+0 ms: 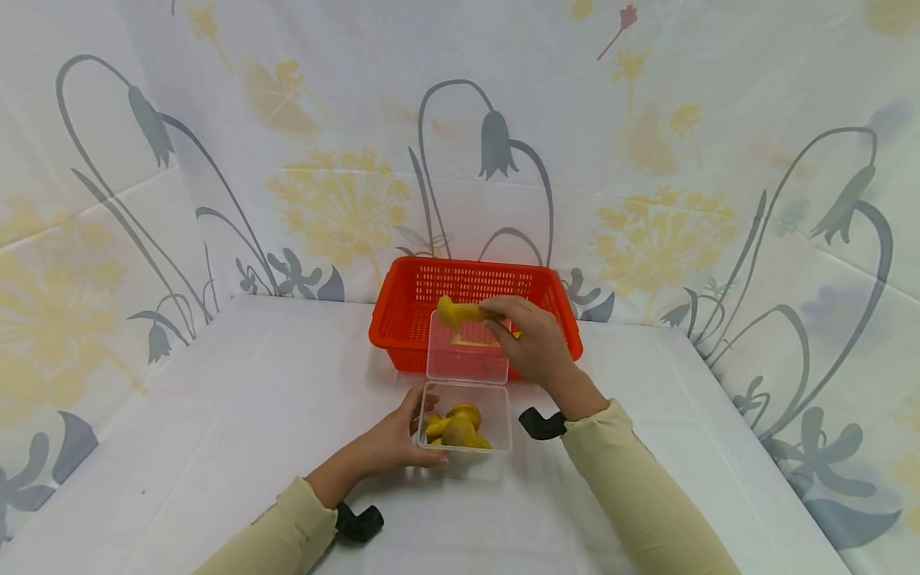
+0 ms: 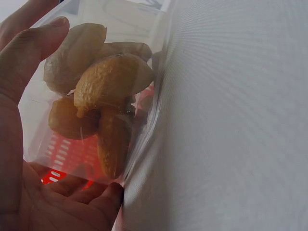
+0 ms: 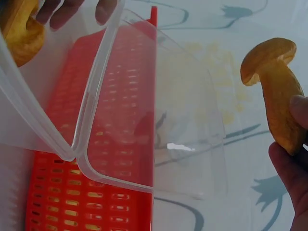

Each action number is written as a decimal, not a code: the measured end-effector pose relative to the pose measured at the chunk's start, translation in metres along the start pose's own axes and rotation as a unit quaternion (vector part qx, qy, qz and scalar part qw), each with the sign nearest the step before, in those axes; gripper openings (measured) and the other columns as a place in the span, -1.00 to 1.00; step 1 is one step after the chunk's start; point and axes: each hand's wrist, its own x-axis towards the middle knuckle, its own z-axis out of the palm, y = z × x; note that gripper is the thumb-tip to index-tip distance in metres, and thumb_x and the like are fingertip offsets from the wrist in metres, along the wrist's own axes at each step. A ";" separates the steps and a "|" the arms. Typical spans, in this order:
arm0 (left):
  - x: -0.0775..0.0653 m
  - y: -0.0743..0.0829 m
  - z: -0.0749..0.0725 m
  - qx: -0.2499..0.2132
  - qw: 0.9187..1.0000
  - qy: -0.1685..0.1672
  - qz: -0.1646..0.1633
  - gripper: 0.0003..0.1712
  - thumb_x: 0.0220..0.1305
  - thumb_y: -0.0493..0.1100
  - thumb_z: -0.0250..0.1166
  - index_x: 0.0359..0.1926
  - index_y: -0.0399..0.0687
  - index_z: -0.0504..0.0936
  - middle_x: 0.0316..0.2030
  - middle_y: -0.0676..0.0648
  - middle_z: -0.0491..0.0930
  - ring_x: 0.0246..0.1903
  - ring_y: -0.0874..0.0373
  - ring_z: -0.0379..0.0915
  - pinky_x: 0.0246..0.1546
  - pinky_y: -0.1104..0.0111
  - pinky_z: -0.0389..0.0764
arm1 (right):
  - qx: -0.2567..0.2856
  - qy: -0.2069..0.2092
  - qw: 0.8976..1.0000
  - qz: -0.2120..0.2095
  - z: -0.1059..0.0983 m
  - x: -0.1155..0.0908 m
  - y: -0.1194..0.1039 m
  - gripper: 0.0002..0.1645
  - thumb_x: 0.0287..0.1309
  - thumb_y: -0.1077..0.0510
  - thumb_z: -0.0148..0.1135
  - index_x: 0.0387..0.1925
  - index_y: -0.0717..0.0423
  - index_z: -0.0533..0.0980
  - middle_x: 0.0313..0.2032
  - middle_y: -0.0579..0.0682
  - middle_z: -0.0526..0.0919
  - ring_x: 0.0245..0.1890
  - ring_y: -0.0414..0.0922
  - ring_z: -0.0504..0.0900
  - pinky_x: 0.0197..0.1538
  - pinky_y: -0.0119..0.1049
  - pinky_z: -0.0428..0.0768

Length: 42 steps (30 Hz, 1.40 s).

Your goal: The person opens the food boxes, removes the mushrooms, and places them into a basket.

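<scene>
My right hand (image 1: 530, 339) pinches a yellow mushroom (image 1: 460, 311) by its stem, cap pointing left, raised over the lid. In the right wrist view the mushroom (image 3: 276, 91) shows a rounded cap and a thick stem. My left hand (image 1: 398, 435) grips the left side of a clear plastic box (image 1: 501, 419), thumb at the near side and fingers round the far side. Several yellow mushrooms (image 1: 460, 427) lie inside the box; in the left wrist view they (image 2: 113, 82) show through its clear wall. The hinged lid (image 1: 467, 366) stands open toward the basket.
A red slotted plastic basket (image 1: 406, 359) stands behind the box, near the patterned backdrop (image 1: 345, 120). A bit of yellow shows inside it, partly hidden by my right hand. White cloth (image 1: 237, 415) covers the table. Black wrist mounts (image 1: 542, 424) sit at both wrists.
</scene>
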 end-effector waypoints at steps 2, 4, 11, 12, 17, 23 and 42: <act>0.000 0.000 0.000 0.001 1.000 0.000 -0.002 0.29 -0.14 0.17 0.55 0.46 0.41 -0.15 0.41 0.00 0.19 0.44 -0.14 0.07 0.38 -0.10 0.22 | -0.005 0.007 1.000 0.007 0.001 0.001 0.004 -0.66 0.12 0.23 0.35 -0.03 0.15 0.58 -0.07 0.05 0.70 -0.05 -0.07 0.69 0.03 -0.23 0.67; -0.001 0.000 0.000 0.001 1.000 0.000 -0.004 0.29 -0.14 0.17 0.55 0.46 0.42 -0.15 0.42 -0.01 0.18 0.44 -0.14 0.07 0.38 -0.10 0.22 | -0.007 0.011 1.000 0.013 0.003 0.002 0.007 -0.66 0.13 0.22 0.34 -0.02 0.16 0.57 -0.07 0.05 0.70 -0.06 -0.07 0.69 0.03 -0.22 0.67; -0.002 0.001 0.001 0.004 1.000 0.002 -0.004 0.27 -0.13 0.15 0.56 0.45 0.43 -0.14 0.41 -0.02 0.19 0.44 -0.15 0.07 0.38 -0.09 0.22 | -0.015 0.028 0.999 0.044 0.007 0.004 0.015 -0.65 0.15 0.24 0.33 0.00 0.17 0.56 -0.06 0.07 0.68 -0.06 -0.05 0.67 0.03 -0.17 0.68; -0.001 0.001 0.001 0.004 1.000 0.002 -0.004 0.27 -0.13 0.15 0.55 0.44 0.43 -0.14 0.41 -0.02 0.19 0.44 -0.15 0.07 0.38 -0.09 0.23 | -0.016 0.031 0.998 0.049 0.007 0.004 0.016 -0.64 0.15 0.25 0.33 0.01 0.17 0.56 -0.05 0.07 0.68 -0.06 -0.04 0.67 0.03 -0.16 0.68; -0.001 0.000 0.001 0.004 1.000 0.000 -0.003 0.25 -0.12 0.13 0.55 0.44 0.39 -0.13 0.42 -0.02 0.18 0.44 -0.14 0.08 0.39 -0.06 0.23 | -0.021 0.044 0.996 0.070 0.011 0.003 0.024 -0.64 0.17 0.21 0.32 0.01 0.18 0.55 -0.05 0.08 0.68 -0.06 -0.03 0.66 0.04 -0.14 0.67; -0.001 0.000 0.001 0.005 1.000 -0.002 -0.004 0.26 -0.12 0.14 0.55 0.44 0.40 -0.14 0.42 -0.02 0.18 0.44 -0.14 0.07 0.38 -0.07 0.24 | -0.034 0.057 0.993 0.098 0.017 -0.001 0.035 -0.65 0.20 0.18 0.30 0.02 0.18 0.55 -0.06 0.10 0.68 -0.08 -0.02 0.67 0.04 -0.14 0.67; 0.000 0.001 0.001 0.005 1.000 0.001 -0.009 0.27 -0.14 0.15 0.55 0.45 0.36 -0.13 0.42 -0.01 0.17 0.46 -0.11 0.05 0.39 -0.02 0.24 | -0.052 0.031 0.970 0.237 0.024 -0.003 0.052 -0.60 0.25 0.09 0.26 0.08 0.15 0.56 -0.03 0.12 0.67 -0.07 0.03 0.65 0.04 -0.08 0.67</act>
